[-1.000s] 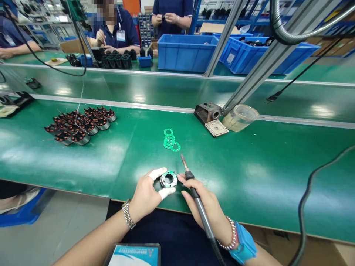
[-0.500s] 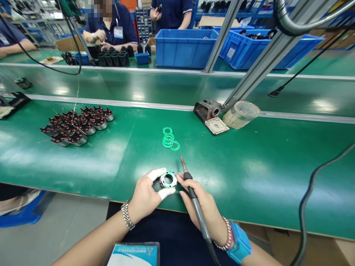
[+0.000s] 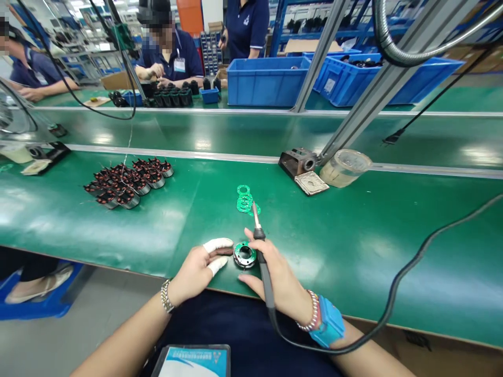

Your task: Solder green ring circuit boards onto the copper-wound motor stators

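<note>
My left hand, with white finger covers on thumb and forefinger, is beside a round motor stator topped by a green ring board. Its fingers are apart, with a small gap to the stator. In my right hand is a soldering iron, its tip pointing away from me over the green rings. The right thumb and forefinger also reach round the near and far sides of the stator; whether they touch it I cannot tell. Beyond it, several loose green ring boards lie overlapping on the green tabletop.
Several copper-wound stators are grouped at the left. A metal iron stand with a cleaning pad is beside a clear plastic tub. The iron's cable loops across the right. Co-workers sit and stand beyond blue crates.
My left hand has let go of the stator and drawn back left. The right hand has moved left around the stator, still holding the soldering iron. The view has shifted slightly left.
</note>
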`<state>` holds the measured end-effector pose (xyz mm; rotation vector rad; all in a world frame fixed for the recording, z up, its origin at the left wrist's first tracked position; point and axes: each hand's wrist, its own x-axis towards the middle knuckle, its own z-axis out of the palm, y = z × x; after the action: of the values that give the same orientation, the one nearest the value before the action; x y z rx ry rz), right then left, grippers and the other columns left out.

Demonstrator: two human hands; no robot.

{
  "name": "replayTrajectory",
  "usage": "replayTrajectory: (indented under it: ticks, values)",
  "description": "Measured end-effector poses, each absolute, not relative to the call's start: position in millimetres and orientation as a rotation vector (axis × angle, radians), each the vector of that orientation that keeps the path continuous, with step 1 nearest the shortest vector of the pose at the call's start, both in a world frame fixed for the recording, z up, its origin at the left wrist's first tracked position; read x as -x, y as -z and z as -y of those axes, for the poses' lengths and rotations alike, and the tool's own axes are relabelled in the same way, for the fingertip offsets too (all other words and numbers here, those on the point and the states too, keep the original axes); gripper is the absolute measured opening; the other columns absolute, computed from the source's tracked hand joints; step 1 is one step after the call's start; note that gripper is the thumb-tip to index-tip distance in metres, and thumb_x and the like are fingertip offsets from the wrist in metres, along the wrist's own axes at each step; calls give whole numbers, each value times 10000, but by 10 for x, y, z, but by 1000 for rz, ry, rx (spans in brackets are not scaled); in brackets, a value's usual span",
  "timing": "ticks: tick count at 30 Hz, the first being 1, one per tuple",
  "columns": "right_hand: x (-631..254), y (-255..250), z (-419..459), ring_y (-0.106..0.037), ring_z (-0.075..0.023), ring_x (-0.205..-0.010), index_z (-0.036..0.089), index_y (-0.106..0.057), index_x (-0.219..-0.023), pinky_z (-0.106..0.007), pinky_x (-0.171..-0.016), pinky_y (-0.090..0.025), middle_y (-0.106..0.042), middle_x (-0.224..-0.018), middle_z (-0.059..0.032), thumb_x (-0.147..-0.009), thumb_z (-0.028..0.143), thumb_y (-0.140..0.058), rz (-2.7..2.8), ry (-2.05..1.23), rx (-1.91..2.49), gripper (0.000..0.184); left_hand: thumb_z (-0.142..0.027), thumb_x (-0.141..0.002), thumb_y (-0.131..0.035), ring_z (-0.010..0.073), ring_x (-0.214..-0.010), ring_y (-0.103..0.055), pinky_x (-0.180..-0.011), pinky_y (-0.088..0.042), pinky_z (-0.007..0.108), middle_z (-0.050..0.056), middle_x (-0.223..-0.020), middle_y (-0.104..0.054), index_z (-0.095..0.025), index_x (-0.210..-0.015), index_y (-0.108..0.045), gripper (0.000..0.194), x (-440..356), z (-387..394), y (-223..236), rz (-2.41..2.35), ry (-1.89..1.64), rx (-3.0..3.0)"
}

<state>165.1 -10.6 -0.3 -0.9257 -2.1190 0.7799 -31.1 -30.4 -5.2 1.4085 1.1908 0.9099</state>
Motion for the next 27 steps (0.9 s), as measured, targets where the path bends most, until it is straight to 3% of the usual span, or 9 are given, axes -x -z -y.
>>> replayTrajectory:
  ticks: [3, 5, 15, 18, 21, 27]
  values:
    - [-1604, 16, 25, -474, -240, -1180, 222, -381, -1111, -418, -946, -429, -438, -1325, -152, -734, 87, -573, 2112, -747, 885, 445, -211, -751, -586, 186, -832, -635, -821, -490, 312, 60, -858, -694, -166, -805, -654, 97, 347, 151, 5, -1245, -894, -1519]
    - [-1633, 17, -27, -478, -224, -1180, 226, -380, -1106, -395, -942, -433, -454, -1315, -144, -742, 77, -549, 2133, -782, 837, 428, -217, -723, -616, 173, -785, -623, -780, -485, 291, 45, -805, -691, -164, -735, -661, 70, 357, 62, -22, -1202, -865, -1533]
    - [-1850, -161, -156, -517, -187, -1148, 214, -357, -1097, -346, -897, -458, -526, -1245, -146, -727, 23, -444, 2264, -976, 625, 426, -276, -659, -681, 97, -500, -566, -521, -478, 216, 23, -633, -641, -117, -691, -628, 170, 244, -62, -59, -1079, -687, -1043]
    - [-1779, -192, -171, -602, -170, -977, 229, -420, -1045, -308, -831, -484, -623, -1039, -76, -774, 53, -463, 2139, -806, 739, 326, -305, -665, -674, 78, -447, -532, -458, -453, 188, 3, -567, -598, -119, -670, -605, 199, 177, -43, -57, -1078, -704, -969]
    - [-1642, -189, -193, -604, -145, -782, 221, -473, -965, -261, -726, -494, -610, -854, -31, -803, 92, -497, 2094, -673, 818, 208, -306, -653, -683, 68, -433, -510, -445, -445, 176, -18, -524, -558, -123, -637, -576, 213, 154, -38, -64, -1073, -707, -952]
    - [-1495, -168, -160, -533, -133, -688, 203, -447, -949, -237, -643, -471, -541, -742, -6, -807, 69, -463, 2137, -677, 796, 196, -311, -651, -689, 72, -473, -517, -464, -455, 184, -7, -580, -568, -125, -636, -556, 229, 149, 16, -77, -1058, -728, -920]
